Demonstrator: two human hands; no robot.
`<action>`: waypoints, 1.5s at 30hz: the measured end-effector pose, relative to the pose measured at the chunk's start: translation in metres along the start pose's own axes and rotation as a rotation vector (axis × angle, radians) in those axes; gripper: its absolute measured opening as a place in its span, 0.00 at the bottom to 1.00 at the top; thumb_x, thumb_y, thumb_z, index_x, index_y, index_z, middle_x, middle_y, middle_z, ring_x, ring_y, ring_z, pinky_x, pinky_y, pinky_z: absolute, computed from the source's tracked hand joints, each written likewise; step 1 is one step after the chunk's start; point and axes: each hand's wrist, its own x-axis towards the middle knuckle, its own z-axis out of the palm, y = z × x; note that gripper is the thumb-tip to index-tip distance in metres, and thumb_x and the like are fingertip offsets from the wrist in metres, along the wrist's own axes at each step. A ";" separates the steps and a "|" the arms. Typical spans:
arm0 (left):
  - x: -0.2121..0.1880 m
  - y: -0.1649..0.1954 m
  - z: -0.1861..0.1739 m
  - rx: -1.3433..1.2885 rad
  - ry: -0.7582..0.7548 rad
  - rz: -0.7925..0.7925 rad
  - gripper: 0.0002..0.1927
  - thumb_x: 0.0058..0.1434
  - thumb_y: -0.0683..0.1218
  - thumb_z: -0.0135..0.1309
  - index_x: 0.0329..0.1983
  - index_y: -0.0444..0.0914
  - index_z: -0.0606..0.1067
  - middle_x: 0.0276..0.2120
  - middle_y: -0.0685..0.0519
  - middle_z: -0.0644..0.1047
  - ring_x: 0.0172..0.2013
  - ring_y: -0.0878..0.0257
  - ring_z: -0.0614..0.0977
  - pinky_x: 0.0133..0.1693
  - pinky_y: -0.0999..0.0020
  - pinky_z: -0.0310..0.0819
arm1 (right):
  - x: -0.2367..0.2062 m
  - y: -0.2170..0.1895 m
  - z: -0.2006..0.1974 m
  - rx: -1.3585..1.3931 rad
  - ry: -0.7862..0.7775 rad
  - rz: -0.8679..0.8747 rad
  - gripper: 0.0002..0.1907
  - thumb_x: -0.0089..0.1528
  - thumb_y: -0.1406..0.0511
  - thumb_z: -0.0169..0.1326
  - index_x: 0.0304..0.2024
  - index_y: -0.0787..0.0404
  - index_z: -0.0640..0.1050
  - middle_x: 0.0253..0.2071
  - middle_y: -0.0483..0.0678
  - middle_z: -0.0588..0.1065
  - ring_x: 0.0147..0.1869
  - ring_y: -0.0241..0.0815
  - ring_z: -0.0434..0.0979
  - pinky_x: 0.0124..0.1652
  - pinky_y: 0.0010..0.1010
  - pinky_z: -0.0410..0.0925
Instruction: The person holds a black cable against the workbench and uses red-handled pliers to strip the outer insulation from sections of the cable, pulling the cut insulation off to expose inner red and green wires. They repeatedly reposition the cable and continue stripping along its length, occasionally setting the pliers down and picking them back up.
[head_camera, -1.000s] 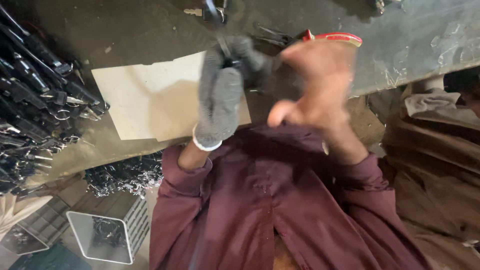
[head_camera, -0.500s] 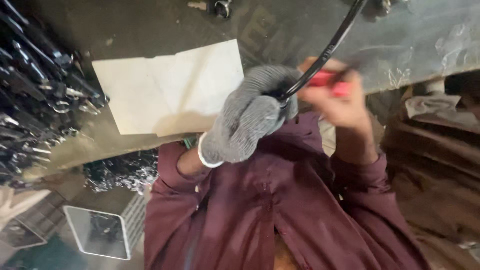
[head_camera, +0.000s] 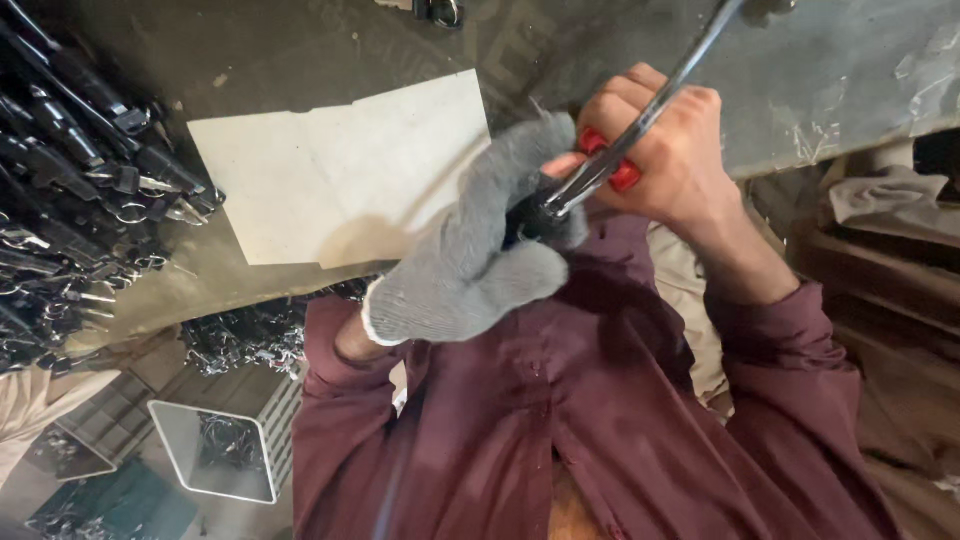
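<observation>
Gloved left hand (head_camera: 480, 250) clamped on cable (head_camera: 640, 130) end; bare right hand (head_camera: 670, 150) closed on red-handled tool (head_camera: 625, 178) at same spot | bench (head_camera: 820, 70), then paper (head_camera: 340, 170), behind | since half-second ago hands rose, drew together; tool now meets cable, work looks underway | cable heap (head_camera: 70, 180) left

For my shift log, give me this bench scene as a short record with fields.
left hand: left hand in grey glove, gripping the near end of the metal rod
right hand: right hand bare, closed on red handle against the rod
bench: paper sheet lies flat beside the hands
far left: pile of dark metal parts
clothing: maroon shirt
</observation>
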 end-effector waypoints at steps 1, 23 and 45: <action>-0.001 -0.002 -0.002 0.201 -0.064 0.120 0.31 0.79 0.44 0.53 0.77 0.37 0.53 0.57 0.48 0.74 0.46 0.64 0.79 0.51 0.72 0.77 | -0.001 0.000 0.000 0.002 0.023 -0.003 0.20 0.63 0.57 0.68 0.34 0.60 0.72 0.36 0.47 0.74 0.40 0.49 0.76 0.36 0.38 0.67; -0.025 -0.067 -0.002 1.222 0.255 0.494 0.36 0.71 0.43 0.65 0.76 0.38 0.58 0.59 0.51 0.77 0.46 0.52 0.80 0.46 0.57 0.73 | -0.026 -0.031 0.006 -0.068 0.053 0.228 0.16 0.58 0.64 0.68 0.42 0.60 0.74 0.34 0.48 0.72 0.38 0.49 0.75 0.34 0.39 0.65; -0.026 -0.007 -0.009 0.038 -0.087 -0.131 0.32 0.72 0.37 0.52 0.78 0.34 0.60 0.41 0.47 0.74 0.34 0.65 0.72 0.37 0.71 0.68 | -0.008 -0.003 0.028 0.241 0.089 0.030 0.23 0.60 0.61 0.75 0.35 0.63 0.71 0.34 0.51 0.73 0.38 0.53 0.75 0.37 0.42 0.67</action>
